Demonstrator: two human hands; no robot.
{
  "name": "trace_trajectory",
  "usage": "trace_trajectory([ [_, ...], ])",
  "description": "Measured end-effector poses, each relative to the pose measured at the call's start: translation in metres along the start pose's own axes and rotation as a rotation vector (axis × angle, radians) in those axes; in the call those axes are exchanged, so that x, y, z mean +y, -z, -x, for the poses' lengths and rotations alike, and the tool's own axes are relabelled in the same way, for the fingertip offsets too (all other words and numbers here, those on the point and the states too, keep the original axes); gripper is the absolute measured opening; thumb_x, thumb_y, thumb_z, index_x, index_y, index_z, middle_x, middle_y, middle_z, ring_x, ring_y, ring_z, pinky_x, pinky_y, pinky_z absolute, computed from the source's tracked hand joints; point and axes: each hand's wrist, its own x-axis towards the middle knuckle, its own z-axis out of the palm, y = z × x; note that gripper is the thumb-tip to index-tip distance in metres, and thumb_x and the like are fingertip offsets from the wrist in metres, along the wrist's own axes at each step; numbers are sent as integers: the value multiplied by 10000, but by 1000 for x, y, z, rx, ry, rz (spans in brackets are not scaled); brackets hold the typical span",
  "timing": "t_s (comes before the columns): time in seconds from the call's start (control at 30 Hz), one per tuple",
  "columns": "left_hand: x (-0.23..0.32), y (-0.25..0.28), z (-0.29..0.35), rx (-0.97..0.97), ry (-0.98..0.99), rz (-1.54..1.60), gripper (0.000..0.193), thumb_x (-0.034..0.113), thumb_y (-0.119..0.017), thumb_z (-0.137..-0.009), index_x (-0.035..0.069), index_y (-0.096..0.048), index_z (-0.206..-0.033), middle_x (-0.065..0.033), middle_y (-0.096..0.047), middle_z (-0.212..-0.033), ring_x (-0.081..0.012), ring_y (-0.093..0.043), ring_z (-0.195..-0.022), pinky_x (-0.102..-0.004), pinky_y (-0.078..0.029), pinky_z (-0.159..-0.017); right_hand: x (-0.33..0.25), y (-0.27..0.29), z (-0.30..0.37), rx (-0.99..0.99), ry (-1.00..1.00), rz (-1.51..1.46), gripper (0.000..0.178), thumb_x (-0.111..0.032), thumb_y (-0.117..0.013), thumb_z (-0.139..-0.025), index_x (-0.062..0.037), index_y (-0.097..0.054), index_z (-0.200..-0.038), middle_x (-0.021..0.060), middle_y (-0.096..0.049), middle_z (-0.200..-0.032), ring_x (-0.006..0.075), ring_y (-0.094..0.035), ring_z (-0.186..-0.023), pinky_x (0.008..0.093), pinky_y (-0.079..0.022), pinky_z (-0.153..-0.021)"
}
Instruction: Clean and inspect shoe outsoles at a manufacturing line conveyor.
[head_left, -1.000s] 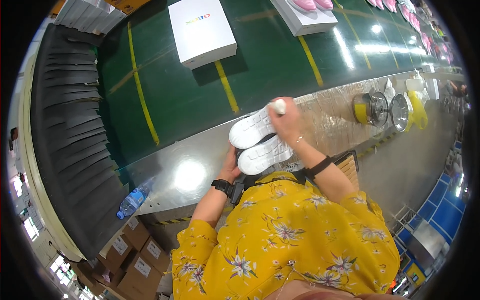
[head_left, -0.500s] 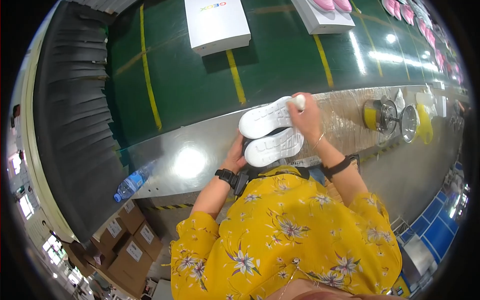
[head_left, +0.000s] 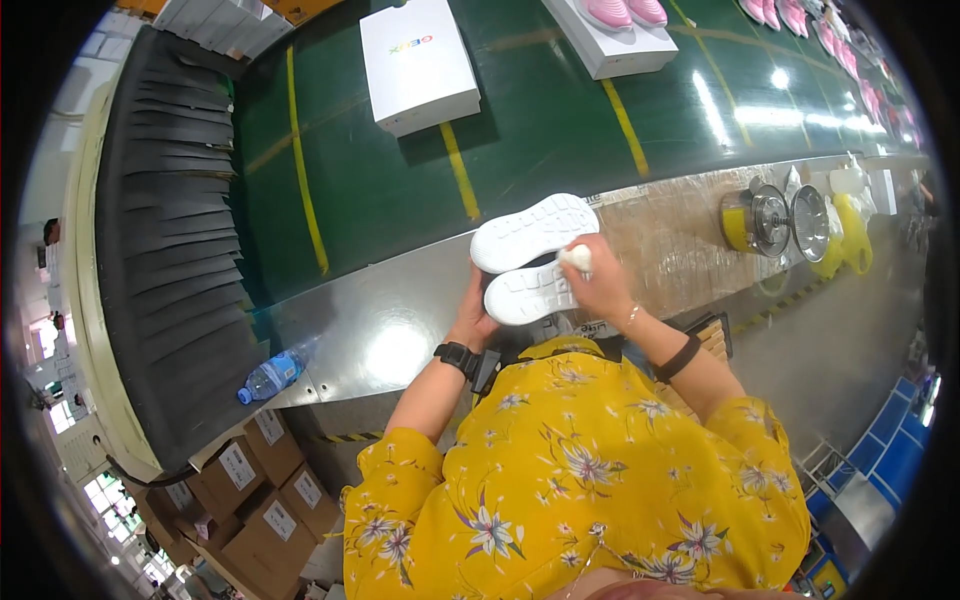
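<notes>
A pair of shoes is turned bottoms up in front of me, their white soles showing: the farther sole and the nearer sole. My left hand grips the pair from the left end, its fingers partly hidden by the shoes. In my right hand a small white wad, perhaps cloth or sponge, is pinched against the right end of the nearer sole. The uppers are mostly out of sight underneath.
Beyond the metal ledge runs a green belt with yellow lines. On it stand a white shoebox and another box carrying pink shoes. A bottle lies left; a metal container and yellow bag are right.
My right hand has moved from the farther sole toward me, onto the nearer one, still with the white wad. The left hand keeps its grip. The whole view has shifted slightly.
</notes>
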Motion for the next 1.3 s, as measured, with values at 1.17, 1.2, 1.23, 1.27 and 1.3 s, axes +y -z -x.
trace_trajectory([
  [1.17,-8,-7,-18,118,-133,-83,707,599,-480,-914,93,-450,-1406,-134,-480,-1438,-355,-460,-1307,-537,-346,-1111,42,20,48,231,-29,-40,290,-189,-712,-832,-44,-581,-1046,179,-582,-1025,359,-597,-948,409,-485,-847],
  [1.2,-5,-8,-20,125,-124,-63,707,599,-480,-913,94,-450,-1407,-136,-475,-1442,-360,-456,-1310,-544,-340,-1113,23,20,46,239,70,-89,291,-186,-717,-828,-49,-581,-1046,177,-582,-1029,357,-594,-951,407,-480,-857],
  [1.23,-4,-10,-19,145,-114,-49,715,606,-474,-911,96,-445,-1411,-140,-470,-1445,-366,-450,-1314,-549,-334,-1114,2,21,44,212,96,-118,306,-171,-739,-811,-54,-577,-1042,166,-594,-997,321,-597,-934,382,-484,-843],
  [1.27,-4,-10,-20,141,-116,-51,715,606,-474,-911,96,-445,-1411,-140,-470,-1445,-366,-450,-1314,-549,-334,-1114,-2,24,45,214,101,-118,306,-171,-739,-811,-54,-577,-1042,166,-594,-997,321,-597,-934,382,-484,-843],
  [1.3,-4,-11,-21,152,-103,-52,722,611,-473,-908,97,-443,-1414,-139,-470,-1446,-364,-448,-1315,-548,-334,-1114,-5,24,46,210,92,-174,306,-174,-741,-810,-54,-579,-1041,166,-594,-1005,318,-598,-941,382,-484,-846],
])
